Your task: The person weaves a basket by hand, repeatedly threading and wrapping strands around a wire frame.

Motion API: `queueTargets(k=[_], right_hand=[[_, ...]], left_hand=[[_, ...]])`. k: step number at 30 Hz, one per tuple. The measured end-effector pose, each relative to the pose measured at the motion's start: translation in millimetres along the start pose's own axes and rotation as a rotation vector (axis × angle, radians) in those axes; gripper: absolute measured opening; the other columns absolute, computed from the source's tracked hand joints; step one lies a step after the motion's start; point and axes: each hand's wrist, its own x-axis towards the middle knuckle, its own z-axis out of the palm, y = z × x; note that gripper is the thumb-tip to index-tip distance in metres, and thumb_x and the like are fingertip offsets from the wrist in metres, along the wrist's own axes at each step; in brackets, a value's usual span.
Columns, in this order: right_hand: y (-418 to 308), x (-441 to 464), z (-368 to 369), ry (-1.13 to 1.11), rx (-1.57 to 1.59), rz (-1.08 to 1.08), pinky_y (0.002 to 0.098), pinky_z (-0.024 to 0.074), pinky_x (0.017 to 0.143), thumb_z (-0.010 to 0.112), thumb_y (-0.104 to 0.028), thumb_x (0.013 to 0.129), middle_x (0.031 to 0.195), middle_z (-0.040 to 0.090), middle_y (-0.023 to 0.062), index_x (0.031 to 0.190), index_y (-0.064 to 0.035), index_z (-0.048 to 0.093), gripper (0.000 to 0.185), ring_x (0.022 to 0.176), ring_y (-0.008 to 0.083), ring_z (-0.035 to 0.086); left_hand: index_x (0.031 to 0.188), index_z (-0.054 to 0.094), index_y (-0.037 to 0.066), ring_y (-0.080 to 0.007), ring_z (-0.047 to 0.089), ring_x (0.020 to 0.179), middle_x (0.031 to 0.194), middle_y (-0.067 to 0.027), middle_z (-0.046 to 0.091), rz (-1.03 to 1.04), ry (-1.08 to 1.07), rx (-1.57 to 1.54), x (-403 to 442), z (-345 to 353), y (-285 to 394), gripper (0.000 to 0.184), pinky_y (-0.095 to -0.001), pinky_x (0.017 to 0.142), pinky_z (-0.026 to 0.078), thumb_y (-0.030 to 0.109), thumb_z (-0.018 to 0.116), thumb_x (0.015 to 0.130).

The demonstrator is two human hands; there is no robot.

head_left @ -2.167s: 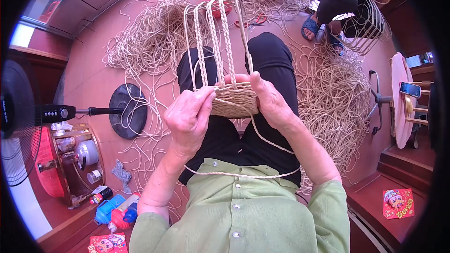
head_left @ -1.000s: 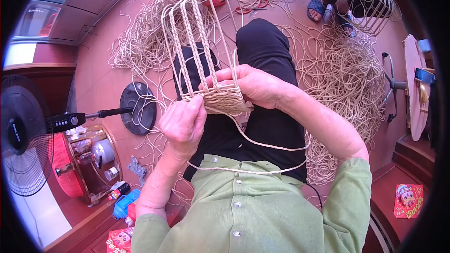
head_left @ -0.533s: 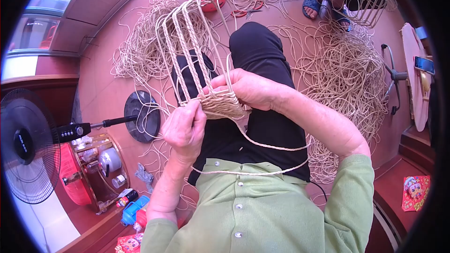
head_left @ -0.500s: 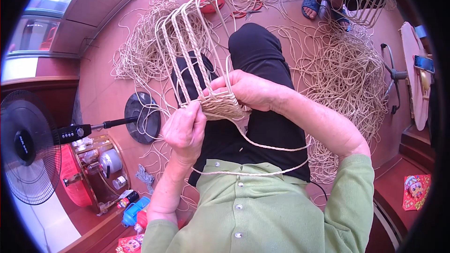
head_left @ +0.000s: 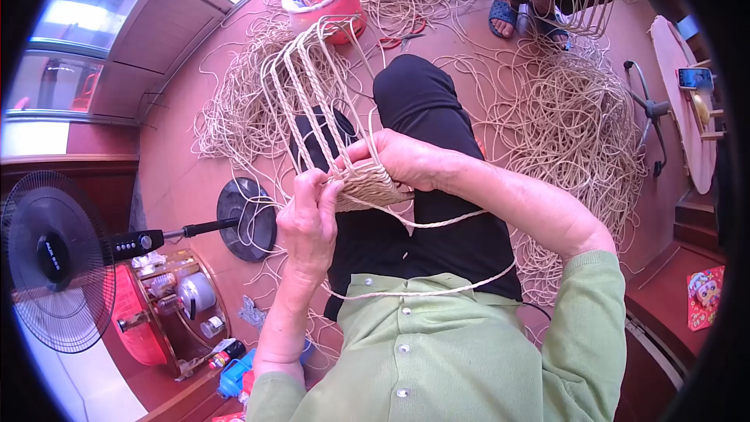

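A wire-framed basket rests over my lap, its lower part closely woven with beige cord and its upper bars wrapped in the same cord. My left hand is closed at the left edge of the weave, thumb and forefinger pinched on the cord there. From the right, my right hand grips the woven part, its fingers reaching inside between the bars and partly hidden. A loose length of cord runs from the weave to the right, and another stretch crosses my waist.
Heaps of beige cord lie on the floor. Beyond the basket stand a red bucket and red-handled scissors. A fan is at left. Another person's sandalled foot and a second wire frame show at top right.
The view has shifted slightly. My left hand has turned a little more upright at the weave's edge. The right hand stays at the basket, and the loose cord at right has moved upward.
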Motion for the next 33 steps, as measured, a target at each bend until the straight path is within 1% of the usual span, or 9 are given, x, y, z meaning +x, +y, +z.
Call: queueTargets(k=[3, 4, 8, 15, 20, 24, 27, 30, 33], right_hand=[[10, 7, 1, 0.114, 0.098, -0.049, 0.0236, 0.0540, 0.076, 0.069, -0.021, 0.095, 0.094, 0.071, 0.0000, 0.104, -0.0030, 0.070, 0.020, 0.082, 0.0072, 0.066], [14, 9, -1, 0.117, 0.159, -0.073, 0.0254, 0.0546, 0.077, 0.067, -0.022, 0.097, 0.097, 0.069, 0.0022, 0.104, -0.0037, 0.065, 0.019, 0.084, 0.0084, 0.065], [11, 5, 5, 0.134, 0.299, -0.241, 0.0279, 0.0547, 0.082, 0.056, -0.027, 0.103, 0.111, 0.065, 0.0064, 0.108, -0.0084, 0.054, 0.019, 0.095, 0.0111, 0.063], [22, 1, 6, 0.157, 0.444, -0.308, 0.0252, 0.0546, 0.074, 0.058, -0.026, 0.103, 0.092, 0.058, -0.0003, 0.111, -0.0094, 0.053, 0.019, 0.083, 0.0078, 0.061], [17, -15, 4, 0.198, 0.136, -0.206, 0.0234, 0.0529, 0.070, 0.065, -0.015, 0.097, 0.093, 0.068, 0.0010, 0.107, -0.0048, 0.067, 0.014, 0.082, 0.0062, 0.063], [4, -20, -1, 0.234, -0.098, 0.021, 0.0243, 0.0545, 0.075, 0.070, -0.013, 0.094, 0.095, 0.072, 0.0023, 0.105, -0.0037, 0.072, 0.015, 0.084, 0.0068, 0.066], [-2, -17, 3, 0.237, -0.276, 0.028, 0.0244, 0.0541, 0.074, 0.071, -0.013, 0.092, 0.092, 0.072, 0.0024, 0.103, -0.0035, 0.073, 0.014, 0.082, 0.0069, 0.066], [8, -12, -1, 0.218, -0.161, -0.052, 0.0243, 0.0535, 0.072, 0.073, -0.013, 0.091, 0.090, 0.072, 0.0020, 0.097, -0.0034, 0.074, 0.012, 0.081, 0.0070, 0.066], [11, -10, -5, 0.165, -0.099, -0.048, 0.0251, 0.0538, 0.074, 0.072, -0.011, 0.090, 0.094, 0.072, 0.0026, 0.112, -0.0035, 0.070, 0.023, 0.085, 0.0077, 0.065]], left_hand=[[0.110, 0.064, 0.004, -0.0254, 0.060, 0.069, 0.082, -0.0096, 0.062, 0.083, 0.079, 0.100, 2, -10, 13, 0.028, -0.0354, 0.065, 0.048, 0.009, 0.076, 0.085], [0.109, 0.070, 0.004, -0.0243, 0.059, 0.088, 0.097, -0.0103, 0.062, 0.135, 0.156, 0.185, 1, -11, 17, 0.027, -0.0342, 0.079, 0.048, 0.004, 0.076, 0.084], [0.103, 0.073, 0.006, -0.0264, 0.056, 0.099, 0.100, -0.0081, 0.062, 0.232, 0.103, 0.216, 0, -3, 21, 0.023, -0.0378, 0.091, 0.043, 0.003, 0.076, 0.080], [0.105, 0.071, 0.010, -0.0267, 0.054, 0.102, 0.103, -0.0063, 0.058, 0.181, 0.125, 0.210, -14, 15, 10, 0.028, -0.0415, 0.090, 0.040, 0.005, 0.078, 0.078], [0.105, 0.070, 0.007, -0.0272, 0.053, 0.103, 0.104, -0.0084, 0.058, 0.185, 0.142, 0.151, -22, 21, 6, 0.024, -0.0398, 0.092, 0.040, 0.002, 0.074, 0.083], [0.106, 0.070, 0.007, -0.0275, 0.052, 0.105, 0.107, -0.0092, 0.058, 0.179, 0.183, 0.099, -26, 26, 6, 0.024, -0.0396, 0.094, 0.040, 0.002, 0.074, 0.083], [0.106, 0.070, 0.007, -0.0279, 0.052, 0.106, 0.109, -0.0096, 0.058, 0.161, 0.181, 0.095, -27, 27, 7, 0.023, -0.0400, 0.095, 0.040, 0.002, 0.074, 0.083], [0.106, 0.070, 0.006, -0.0279, 0.053, 0.107, 0.110, -0.0099, 0.058, 0.159, 0.177, 0.092, -25, 25, 7, 0.024, -0.0399, 0.095, 0.041, 0.002, 0.073, 0.083], [0.105, 0.070, 0.006, -0.0272, 0.053, 0.106, 0.109, -0.0097, 0.059, 0.136, 0.180, 0.078, -22, 24, 8, 0.022, -0.0385, 0.094, 0.041, 0.003, 0.074, 0.084]])
